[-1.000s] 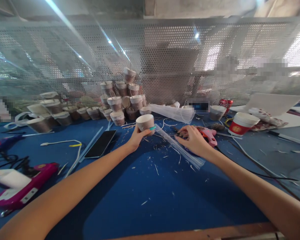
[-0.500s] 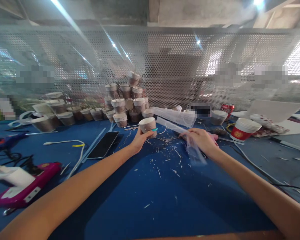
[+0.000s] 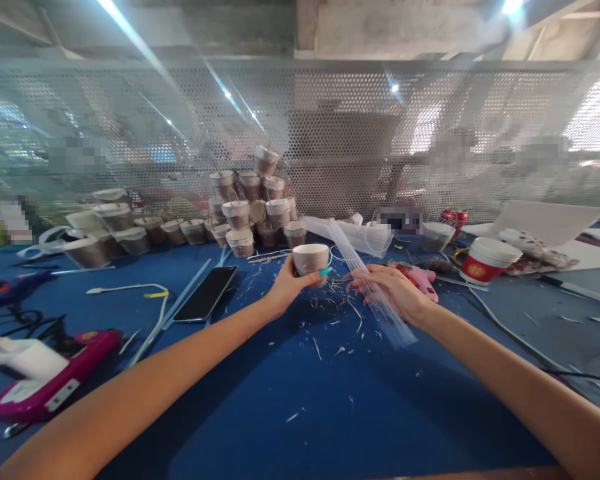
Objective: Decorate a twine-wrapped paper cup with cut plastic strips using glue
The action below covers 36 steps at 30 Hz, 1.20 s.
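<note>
My left hand (image 3: 289, 288) grips a small white-rimmed brown paper cup (image 3: 311, 258) just above the blue table (image 3: 290, 393). My right hand (image 3: 394, 291) is closed on a bundle of clear thin plastic sticks (image 3: 365, 283) that slants from the far left down to the near right. The two hands are close together, the cup a little left of the sticks. A pink glue gun (image 3: 420, 276) lies right behind my right hand.
A pile of similar small cups (image 3: 250, 203) stands at the back by the perforated metal screen (image 3: 330, 133), with more cups (image 3: 125, 230) in a row to the left. A black phone (image 3: 205, 293), a magenta glue gun (image 3: 45, 383), cables (image 3: 510, 333), a red paper cup stack (image 3: 487, 260) and scattered scraps lie around.
My left hand has brought the cup nearer and to the right. My right hand has lifted the clear sticks off the table, and their far end now points up.
</note>
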Each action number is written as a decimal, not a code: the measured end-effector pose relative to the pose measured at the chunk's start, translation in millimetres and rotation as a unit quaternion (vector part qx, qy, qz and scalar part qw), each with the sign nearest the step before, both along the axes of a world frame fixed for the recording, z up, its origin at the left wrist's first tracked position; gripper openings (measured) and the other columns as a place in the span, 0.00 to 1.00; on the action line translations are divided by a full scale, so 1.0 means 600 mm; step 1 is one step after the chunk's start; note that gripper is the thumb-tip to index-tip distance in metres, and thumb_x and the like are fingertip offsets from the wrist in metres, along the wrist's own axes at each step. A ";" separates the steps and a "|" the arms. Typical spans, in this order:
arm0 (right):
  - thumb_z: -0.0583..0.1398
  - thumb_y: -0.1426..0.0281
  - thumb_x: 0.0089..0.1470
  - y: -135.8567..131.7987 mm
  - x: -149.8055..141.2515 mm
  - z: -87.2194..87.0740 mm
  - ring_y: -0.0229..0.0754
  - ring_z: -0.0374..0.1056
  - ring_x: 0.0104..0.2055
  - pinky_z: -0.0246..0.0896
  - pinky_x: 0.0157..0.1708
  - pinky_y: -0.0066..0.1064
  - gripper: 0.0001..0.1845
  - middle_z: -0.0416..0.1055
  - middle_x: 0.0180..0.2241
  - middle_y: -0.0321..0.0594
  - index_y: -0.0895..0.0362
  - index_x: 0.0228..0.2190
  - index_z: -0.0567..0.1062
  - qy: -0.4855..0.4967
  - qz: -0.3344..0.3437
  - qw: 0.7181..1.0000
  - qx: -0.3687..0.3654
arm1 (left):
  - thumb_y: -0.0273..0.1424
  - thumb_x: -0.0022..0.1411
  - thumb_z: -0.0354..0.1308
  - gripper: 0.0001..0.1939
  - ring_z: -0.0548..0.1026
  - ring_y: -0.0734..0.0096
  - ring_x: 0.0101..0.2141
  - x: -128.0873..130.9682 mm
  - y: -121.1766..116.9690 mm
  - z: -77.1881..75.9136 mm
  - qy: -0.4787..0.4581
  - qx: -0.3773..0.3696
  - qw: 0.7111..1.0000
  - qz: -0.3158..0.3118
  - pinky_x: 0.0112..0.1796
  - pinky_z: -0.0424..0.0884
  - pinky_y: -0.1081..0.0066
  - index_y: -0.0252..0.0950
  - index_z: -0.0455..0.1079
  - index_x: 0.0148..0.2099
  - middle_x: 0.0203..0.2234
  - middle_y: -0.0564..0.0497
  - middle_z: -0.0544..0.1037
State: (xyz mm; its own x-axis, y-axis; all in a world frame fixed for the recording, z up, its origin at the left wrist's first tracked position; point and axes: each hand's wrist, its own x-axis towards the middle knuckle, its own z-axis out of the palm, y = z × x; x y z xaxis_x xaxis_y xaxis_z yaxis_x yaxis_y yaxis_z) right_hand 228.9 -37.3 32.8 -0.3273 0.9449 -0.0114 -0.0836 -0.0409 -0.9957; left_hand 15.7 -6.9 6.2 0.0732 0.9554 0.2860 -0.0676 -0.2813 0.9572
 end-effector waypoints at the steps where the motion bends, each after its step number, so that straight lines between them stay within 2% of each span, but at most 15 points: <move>1: 0.58 0.67 0.46 0.001 0.001 0.000 0.37 0.67 0.32 0.62 0.28 0.27 0.13 0.72 0.33 0.44 0.60 0.34 0.73 0.005 0.005 1.000 -0.003 | 0.30 0.38 0.67 0.30 0.69 0.62 0.41 0.004 -0.002 0.000 0.007 -0.017 1.000 -0.010 0.44 0.65 0.60 0.35 0.61 0.45 0.41 0.46 0.70; 4: 0.58 0.67 0.46 0.001 0.003 -0.001 0.39 0.69 0.31 0.64 0.30 0.31 0.13 0.72 0.34 0.46 0.62 0.35 0.72 0.024 0.013 1.000 -0.003 | 0.25 0.33 0.68 0.34 0.68 0.60 0.43 0.010 -0.005 -0.005 0.006 -0.063 0.998 -0.030 0.45 0.64 0.58 0.35 0.60 0.45 0.42 0.45 0.69; 9: 0.56 0.67 0.47 -0.004 -0.003 -0.006 0.38 0.66 0.21 0.63 0.23 0.32 0.14 0.71 0.24 0.40 0.62 0.36 0.71 0.070 0.085 0.994 0.005 | 0.19 0.31 0.67 0.46 0.67 0.60 0.47 0.009 -0.014 -0.012 -0.042 -0.078 0.988 -0.125 0.46 0.64 0.57 0.42 0.50 0.52 0.45 0.46 0.67; 12: 0.56 0.66 0.46 -0.008 -0.009 -0.011 0.36 0.64 0.17 0.62 0.18 0.30 0.13 0.70 0.20 0.38 0.61 0.34 0.70 0.072 0.116 0.991 0.008 | 0.17 0.30 0.67 0.54 0.65 0.57 0.49 0.004 -0.016 -0.004 -0.035 -0.086 0.979 -0.181 0.48 0.62 0.56 0.46 0.43 0.57 0.49 0.45 0.66; 14: 0.57 0.65 0.46 -0.009 -0.012 -0.013 0.36 0.63 0.16 0.60 0.15 0.29 0.14 0.69 0.19 0.37 0.61 0.34 0.70 0.063 0.129 0.989 0.012 | 0.16 0.29 0.68 0.56 0.63 0.55 0.52 -0.002 -0.012 0.009 -0.015 -0.087 0.977 -0.196 0.50 0.59 0.56 0.46 0.44 0.58 0.51 0.43 0.64; 16: 0.57 0.64 0.47 -0.011 -0.012 -0.013 0.35 0.61 0.14 0.57 0.12 0.26 0.15 0.68 0.18 0.35 0.61 0.35 0.70 0.057 0.142 0.988 0.024 | 0.19 0.28 0.68 0.51 0.60 0.51 0.54 -0.009 -0.007 0.028 -0.014 -0.091 0.977 -0.190 0.51 0.58 0.55 0.42 0.51 0.56 0.53 0.40 0.62; 17: 0.57 0.64 0.47 -0.013 -0.011 -0.012 0.34 0.61 0.14 0.55 0.11 0.25 0.15 0.67 0.17 0.34 0.61 0.36 0.70 0.051 0.147 0.987 0.033 | 0.22 0.32 0.68 0.46 0.61 0.50 0.53 -0.011 -0.006 0.038 -0.025 -0.091 0.979 -0.183 0.51 0.58 0.54 0.39 0.55 0.54 0.53 0.39 0.62; 20: 0.58 0.62 0.48 -0.021 -0.011 -0.007 0.31 0.59 0.13 0.52 0.11 0.23 0.17 0.66 0.17 0.33 0.61 0.37 0.71 0.012 0.167 0.984 0.058 | 0.26 0.39 0.67 0.33 0.65 0.53 0.51 -0.010 -0.008 0.068 -0.047 -0.063 0.980 -0.181 0.50 0.59 0.56 0.34 0.62 0.50 0.49 0.38 0.67; 24: 0.60 0.61 0.45 -0.029 -0.016 -0.003 0.32 0.61 0.16 0.56 0.16 0.24 0.17 0.67 0.18 0.32 0.61 0.33 0.70 -0.049 0.178 0.979 0.086 | 0.25 0.42 0.65 0.22 0.74 0.64 0.38 0.003 -0.020 0.089 -0.091 -0.028 0.987 -0.129 0.45 0.66 0.61 0.32 0.67 0.42 0.34 0.46 0.76; 27: 0.58 0.56 0.46 -0.028 -0.018 -0.004 0.35 0.64 0.21 0.59 0.20 0.26 0.18 0.69 0.22 0.36 0.60 0.30 0.70 -0.074 0.146 0.977 0.136 | 0.25 0.46 0.62 0.13 0.75 0.70 0.31 0.002 -0.023 0.102 -0.131 -0.029 0.985 -0.106 0.38 0.71 0.66 0.34 0.68 0.37 0.27 0.53 0.75; 29: 0.52 0.53 0.50 -0.023 -0.013 -0.005 0.38 0.66 0.24 0.60 0.23 0.29 0.21 0.69 0.23 0.39 0.59 0.29 0.69 -0.109 0.067 0.974 0.185 | 0.25 0.49 0.60 0.09 0.74 0.73 0.26 -0.006 -0.022 0.115 -0.154 -0.044 0.982 -0.095 0.32 0.72 0.69 0.35 0.67 0.35 0.24 0.55 0.72; 31: 0.47 0.52 0.52 -0.014 -0.003 -0.004 0.41 0.66 0.28 0.60 0.27 0.32 0.23 0.68 0.24 0.41 0.58 0.28 0.67 -0.217 -0.072 0.942 0.245 | 0.23 0.50 0.58 0.07 0.70 0.80 0.21 -0.019 -0.017 0.129 -0.173 -0.057 0.980 -0.080 0.25 0.71 0.75 0.35 0.66 0.34 0.22 0.56 0.70; 32: 0.47 0.53 0.53 -0.008 0.005 -0.004 0.43 0.66 0.30 0.60 0.30 0.34 0.22 0.68 0.25 0.42 0.58 0.28 0.67 -0.300 -0.153 0.901 0.275 | 0.22 0.51 0.56 0.06 0.67 0.83 0.19 -0.025 -0.014 0.135 -0.171 -0.063 0.979 -0.087 0.21 0.68 0.78 0.34 0.67 0.34 0.22 0.56 0.68; 34: 0.48 0.55 0.52 0.006 0.024 -0.006 0.49 0.65 0.36 0.58 0.36 0.40 0.20 0.68 0.29 0.48 0.59 0.30 0.67 -0.466 -0.306 0.777 0.293 | 0.22 0.53 0.54 0.05 0.59 0.88 0.15 -0.037 -0.006 0.139 -0.140 -0.082 0.980 -0.111 0.15 0.59 0.82 0.33 0.67 0.35 0.22 0.56 0.67; 36: 0.52 0.54 0.48 0.023 0.047 -0.013 0.59 0.61 0.43 0.56 0.37 0.45 0.26 0.65 0.37 0.61 0.66 0.37 0.66 -0.567 -0.392 0.679 0.252 | 0.27 0.55 0.55 0.04 0.55 0.88 0.13 -0.043 0.003 0.131 -0.079 -0.084 0.989 -0.091 0.12 0.51 0.82 0.33 0.67 0.34 0.20 0.55 0.66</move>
State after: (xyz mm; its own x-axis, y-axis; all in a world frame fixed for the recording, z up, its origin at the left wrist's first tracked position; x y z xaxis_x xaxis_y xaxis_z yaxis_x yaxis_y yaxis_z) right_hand 257.2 -23.4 25.3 0.2277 0.8004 0.5545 0.9495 -0.0563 -0.3085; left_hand -10.1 -5.2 84.8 0.2145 0.9658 0.1457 -0.2556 -0.0885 0.9627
